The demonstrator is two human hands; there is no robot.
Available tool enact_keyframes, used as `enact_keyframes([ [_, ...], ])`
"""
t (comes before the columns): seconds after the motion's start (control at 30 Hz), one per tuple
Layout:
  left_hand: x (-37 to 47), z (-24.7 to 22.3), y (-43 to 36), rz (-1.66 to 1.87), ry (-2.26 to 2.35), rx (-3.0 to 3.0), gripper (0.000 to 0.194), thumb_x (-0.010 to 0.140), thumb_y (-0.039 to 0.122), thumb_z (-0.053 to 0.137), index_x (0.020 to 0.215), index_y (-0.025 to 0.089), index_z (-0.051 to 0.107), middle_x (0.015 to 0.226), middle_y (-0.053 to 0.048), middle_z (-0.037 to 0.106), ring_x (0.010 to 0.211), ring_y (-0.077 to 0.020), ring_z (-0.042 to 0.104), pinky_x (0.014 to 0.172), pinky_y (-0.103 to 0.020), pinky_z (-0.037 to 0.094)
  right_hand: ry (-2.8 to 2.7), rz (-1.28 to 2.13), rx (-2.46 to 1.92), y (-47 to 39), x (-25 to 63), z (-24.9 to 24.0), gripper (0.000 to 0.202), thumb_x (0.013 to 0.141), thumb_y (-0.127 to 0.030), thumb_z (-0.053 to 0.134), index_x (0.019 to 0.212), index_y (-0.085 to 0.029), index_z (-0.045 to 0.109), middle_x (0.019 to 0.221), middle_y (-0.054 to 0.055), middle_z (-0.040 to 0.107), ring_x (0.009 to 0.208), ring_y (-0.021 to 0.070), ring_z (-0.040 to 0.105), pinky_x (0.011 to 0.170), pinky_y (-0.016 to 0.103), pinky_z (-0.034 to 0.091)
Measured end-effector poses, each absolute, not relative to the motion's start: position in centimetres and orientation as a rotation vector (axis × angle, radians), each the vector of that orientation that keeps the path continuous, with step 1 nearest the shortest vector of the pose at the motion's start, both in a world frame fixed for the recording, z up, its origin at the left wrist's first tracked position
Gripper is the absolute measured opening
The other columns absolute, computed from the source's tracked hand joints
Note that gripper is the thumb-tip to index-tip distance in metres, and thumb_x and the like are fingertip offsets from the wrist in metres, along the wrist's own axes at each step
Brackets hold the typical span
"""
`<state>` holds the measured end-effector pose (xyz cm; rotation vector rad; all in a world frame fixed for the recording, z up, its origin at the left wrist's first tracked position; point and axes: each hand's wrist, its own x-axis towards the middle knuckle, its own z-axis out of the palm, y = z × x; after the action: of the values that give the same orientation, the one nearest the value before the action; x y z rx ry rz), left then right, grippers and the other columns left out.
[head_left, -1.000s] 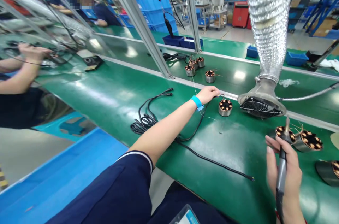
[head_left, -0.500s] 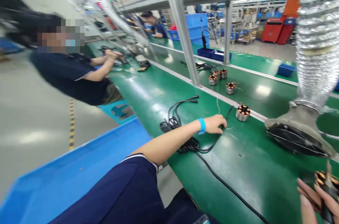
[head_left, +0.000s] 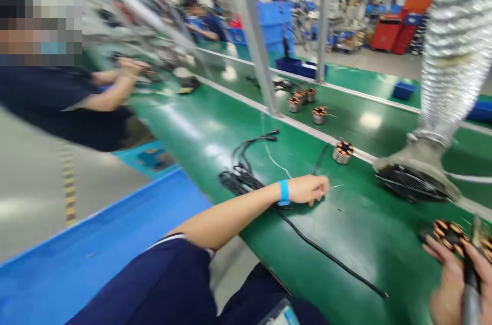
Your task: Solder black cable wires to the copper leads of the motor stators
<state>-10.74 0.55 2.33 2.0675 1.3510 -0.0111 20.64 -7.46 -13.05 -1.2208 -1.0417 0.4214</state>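
My left hand point(head_left: 309, 189), with a blue band point(head_left: 284, 193) at the wrist, is over the green table with its fingers curled together. What they hold is too small to make out; a thin pale wire shows just past the fingertips. Black cables point(head_left: 240, 179) lie bundled beside and under the forearm, and one cable end point(head_left: 346, 268) runs toward the front edge. At the lower right, my right hand point(head_left: 455, 276) is wrapped round a dark-handled tool point(head_left: 471, 284) with a metal tip. Copper-wound stators point(head_left: 448, 235) sit by its fingers.
A single stator point(head_left: 343, 152) stands beyond my left hand, several more farther back. A fume duct hood point(head_left: 417, 181) hangs low on the right. A metal post point(head_left: 255, 38) rises mid-table. A blue tray point(head_left: 115, 243) is at left; a person point(head_left: 49, 89) works beyond it.
The view has shifted, so most things sit farther left. My left hand's fingers are curled tighter, and a pale wire shows beside them. My right hand and its tool are more fully in view.
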Motion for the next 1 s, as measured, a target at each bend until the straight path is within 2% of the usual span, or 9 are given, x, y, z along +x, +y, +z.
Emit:
enact_keyframes([
  [0.1, -9.6, 1.5, -1.2, -0.151, 1.238, 1.995, 0.006, 0.094, 0.010, 0.040, 0.093, 0.014, 0.044, 0.077, 0.001, 0.064, 0.052, -0.0067, 0.056, 0.059, -0.019, 0.042, -0.941, 0.165, -1.233, -8.3, 20.4, -10.5, 0.042, 0.097, -0.039, 0.053, 0.131, -0.015, 0.050, 0.091, 0.011, 0.071, 0.071, 0.0242, 0.070, 0.071, 0.042, 0.057],
  [0.2, -8.8, 1.0, -2.5, -0.218, 1.191, 2.041, 0.011, 0.094, 0.016, 0.042, 0.090, 0.014, 0.051, 0.072, 0.001, 0.064, 0.051, -0.0066, 0.052, 0.058, -0.019, 0.038, -1.010, 0.035, -1.466, -7.6, 21.2, -10.0, 0.035, 0.097, -0.035, 0.050, 0.125, -0.014, 0.053, 0.115, 0.016, 0.068, 0.111, 0.0291, 0.066, 0.098, 0.051, 0.049],
  [0.27, -8.3, 0.7, -3.2, -0.190, 1.148, 2.105, 0.018, 0.095, 0.022, 0.041, 0.089, 0.014, 0.056, 0.071, 0.000, 0.064, 0.054, -0.0080, 0.052, 0.059, -0.020, 0.037, -1.142, -0.003, -1.611, -7.1, 21.7, -10.4, 0.041, 0.093, -0.037, 0.053, 0.126, -0.013, 0.056, 0.122, 0.017, 0.064, 0.113, 0.0319, 0.063, 0.099, 0.052, 0.048],
  [0.43, -8.2, -0.1, -4.1, -0.039, 1.091, 2.085, 0.023, 0.092, 0.028, 0.041, 0.089, 0.013, 0.059, 0.082, -0.005, 0.064, 0.071, -0.0121, 0.058, 0.069, -0.023, 0.043, -1.441, -0.117, -1.744, -5.6, 21.7, -11.7, 0.040, 0.088, -0.035, 0.053, 0.119, -0.012, 0.063, 0.105, 0.019, 0.067, 0.102, 0.0406, 0.060, 0.084, 0.057, 0.046],
  [0.63, -8.1, -0.7, -3.6, 0.188, 1.124, 1.645, 0.025, 0.089, 0.038, 0.048, 0.088, 0.013, 0.048, 0.082, -0.005, 0.060, 0.069, -0.0115, 0.060, 0.067, -0.026, 0.050, -1.480, -0.107, -1.518, -7.1, 19.8, -10.1, 0.026, 0.091, -0.039, 0.059, 0.107, -0.018, 0.059, 0.085, 0.005, 0.069, 0.085, 0.0247, 0.062, 0.086, 0.043, 0.045],
  [0.7, -7.9, -0.5, -3.3, 0.235, 1.145, 1.565, 0.024, 0.088, 0.037, 0.050, 0.087, 0.013, 0.046, 0.075, -0.002, 0.056, 0.060, -0.0091, 0.054, 0.058, -0.023, 0.045, -1.472, -0.098, -1.444, -8.5, 19.2, -9.3, 0.021, 0.094, -0.038, 0.058, 0.103, -0.019, 0.058, 0.077, 0.002, 0.064, 0.080, 0.0213, 0.061, 0.089, 0.041, 0.046],
  [0.77, -7.6, 0.0, -3.0, 0.260, 1.188, 1.566, 0.022, 0.087, 0.033, 0.052, 0.086, 0.012, 0.047, 0.066, 0.003, 0.048, 0.054, -0.0062, 0.044, 0.053, -0.020, 0.036, -1.325, -0.050, -1.438, -10.0, 18.7, -8.9, 0.019, 0.095, -0.036, 0.056, 0.104, -0.019, 0.058, 0.075, 0.002, 0.061, 0.072, 0.0183, 0.060, 0.079, 0.036, 0.048],
  [0.87, -6.6, 0.6, -2.5, 0.288, 1.209, 1.592, 0.016, 0.087, 0.025, 0.056, 0.088, 0.010, 0.053, 0.065, 0.004, 0.042, 0.058, -0.0057, 0.037, 0.056, -0.019, 0.031, -1.087, 0.185, -1.492, -11.6, 17.9, -8.7, 0.029, 0.093, -0.038, 0.060, 0.114, -0.018, 0.053, 0.077, 0.001, 0.062, 0.066, 0.0166, 0.062, 0.064, 0.030, 0.047],
  [1.0, -4.0, 0.4, -1.3, 0.285, 1.158, 1.612, 0.024, 0.089, 0.016, 0.055, 0.111, 0.006, 0.058, 0.071, 0.003, 0.044, 0.066, -0.0078, 0.039, 0.066, -0.022, 0.033, -1.207, 0.409, -1.558, -12.6, 15.8, -9.0, 0.064, 0.086, -0.052, 0.067, 0.132, -0.018, 0.038, 0.112, 0.013, 0.065, 0.098, 0.0259, 0.066, 0.082, 0.040, 0.052],
])
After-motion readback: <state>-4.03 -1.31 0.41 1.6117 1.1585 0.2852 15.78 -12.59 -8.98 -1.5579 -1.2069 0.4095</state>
